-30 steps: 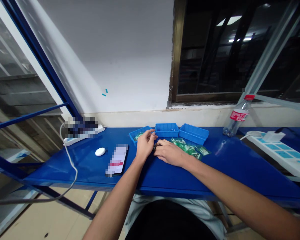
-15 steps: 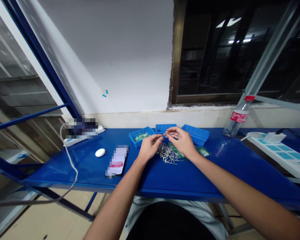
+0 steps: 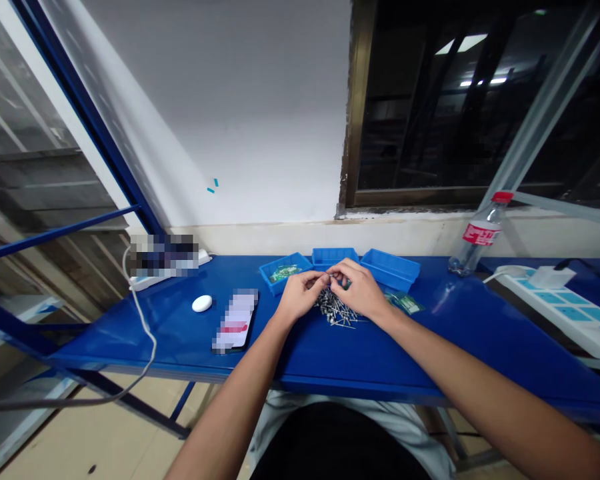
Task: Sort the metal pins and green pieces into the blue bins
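Observation:
My left hand point(image 3: 301, 294) and my right hand point(image 3: 361, 288) meet fingertip to fingertip just above a loose pile of metal rivets point(image 3: 336, 312) with long thin shanks. Both hands are closed in a pinch. Whatever lies between the fingertips is tiny and mostly hidden. Behind the hands stand a blue bin point(image 3: 267, 279) with green-printed packets point(image 3: 285, 273) inside, a second blue bin point(image 3: 334, 255) in the middle, and a third blue bin point(image 3: 396, 268) on the right. More green-printed plastic packets point(image 3: 405, 303) lie beside my right wrist.
On the blue table point(image 3: 350, 360), a phone point(image 3: 237, 320) and a white oval object point(image 3: 202, 303) lie to the left. A red-capped bottle point(image 3: 480, 235) stands at the back right near a white power strip point(image 3: 555, 300). A cable point(image 3: 147, 333) hangs over the left edge.
My right fingers have curled in and come down to my left fingertips. The small shiny metal piece seen between them before is now mostly covered. The view has shifted slightly.

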`<state>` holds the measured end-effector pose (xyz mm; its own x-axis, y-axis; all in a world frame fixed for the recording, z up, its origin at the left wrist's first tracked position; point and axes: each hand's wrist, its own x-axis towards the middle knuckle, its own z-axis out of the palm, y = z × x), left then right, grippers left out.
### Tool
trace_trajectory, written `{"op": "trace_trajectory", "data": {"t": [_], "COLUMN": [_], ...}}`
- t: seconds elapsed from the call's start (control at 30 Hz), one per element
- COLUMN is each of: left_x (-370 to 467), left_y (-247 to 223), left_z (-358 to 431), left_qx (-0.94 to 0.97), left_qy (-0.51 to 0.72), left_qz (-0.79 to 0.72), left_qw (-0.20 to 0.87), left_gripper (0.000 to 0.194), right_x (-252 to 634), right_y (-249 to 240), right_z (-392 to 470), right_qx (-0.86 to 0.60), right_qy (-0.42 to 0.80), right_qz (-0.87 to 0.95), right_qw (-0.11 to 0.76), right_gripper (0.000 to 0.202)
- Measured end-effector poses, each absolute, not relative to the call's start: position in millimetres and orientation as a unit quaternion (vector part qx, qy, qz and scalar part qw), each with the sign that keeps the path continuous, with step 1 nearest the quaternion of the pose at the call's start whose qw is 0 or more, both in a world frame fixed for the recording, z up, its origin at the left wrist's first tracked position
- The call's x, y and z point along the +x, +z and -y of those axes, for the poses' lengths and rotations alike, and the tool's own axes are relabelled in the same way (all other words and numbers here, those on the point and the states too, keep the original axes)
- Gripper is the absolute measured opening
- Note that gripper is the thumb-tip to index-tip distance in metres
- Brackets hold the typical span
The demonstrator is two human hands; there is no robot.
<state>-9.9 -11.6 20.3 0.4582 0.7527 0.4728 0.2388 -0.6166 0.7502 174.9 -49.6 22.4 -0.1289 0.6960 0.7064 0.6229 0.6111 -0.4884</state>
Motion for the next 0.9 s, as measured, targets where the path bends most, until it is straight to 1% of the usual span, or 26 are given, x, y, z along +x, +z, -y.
{"op": "trace_trajectory", "data": {"t": [0.1, 0.17, 0.3, 0.37, 0.5, 0.6, 0.67, 0.77, 0.9], "left_x": [-11, -11, -12, -11, -10, -9, -9, -9, -9], "left_y": [22, 21, 18, 17, 15, 14, 13, 14, 17], "left_z": [12, 11, 6, 5, 5, 4, 2, 2, 4], "left_qx": [0.799, 0.799, 0.788, 0.771, 0.754, 0.747, 0.738, 0.719, 0.697], "left_qy": [0.396, 0.393, 0.408, 0.418, 0.432, 0.446, 0.454, 0.458, 0.464], "left_qz": [-0.323, -0.327, -0.332, -0.349, -0.361, -0.351, -0.333, -0.306, -0.290], "left_qw": [0.316, 0.318, 0.321, 0.329, 0.340, 0.346, 0.373, 0.424, 0.463], "left_gripper": [0.043, 0.043, 0.034, 0.031, 0.023, 0.019, 0.024, 0.038, 0.046], "right_x": [175, 176, 178, 178, 179, 180, 181, 181, 182], "right_y": [22, 21, 17, 14, 7, 2, 1, 2, 10], "right_z": [49, 47, 42, 39, 34, 31, 30, 31, 39], "right_qx": [-0.451, -0.442, -0.433, -0.440, -0.443, -0.438, -0.435, -0.431, -0.407], "right_qy": [0.042, 0.053, 0.090, 0.136, 0.233, 0.257, 0.255, 0.223, 0.121], "right_qz": [0.730, 0.734, 0.742, 0.722, 0.670, 0.664, 0.666, 0.682, 0.739], "right_qw": [0.511, 0.513, 0.504, 0.516, 0.549, 0.550, 0.549, 0.547, 0.523], "right_gripper": [0.012, 0.011, 0.008, 0.008, 0.015, 0.018, 0.020, 0.019, 0.017]}}
